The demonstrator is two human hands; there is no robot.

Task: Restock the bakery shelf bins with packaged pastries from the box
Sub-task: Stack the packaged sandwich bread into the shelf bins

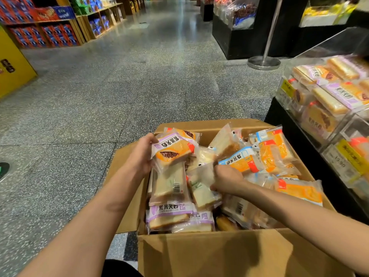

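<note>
Our left hand (140, 154) grips a purple-label pastry pack (172, 151) at the box's (199, 254) far-left corner, w/ our right hand (226, 179) curled onto a clear-wrapped pack (201, 188) just left of it. Risk: slick film slides out (loose pile underneath) & tumbles back, or packs get squashed. Right fingertips are buried, so grip's unclear; shelf bins (327, 96), right of both hands, are cut off & blurry.

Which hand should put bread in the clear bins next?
Probably the left hand: it already grips purple-labelled wrapped bread packs, like those in the clear plastic shelf bins. The right hand, though nearer the bins, is only pinching a clear-wrapped bread pack in the cardboard box.
</note>
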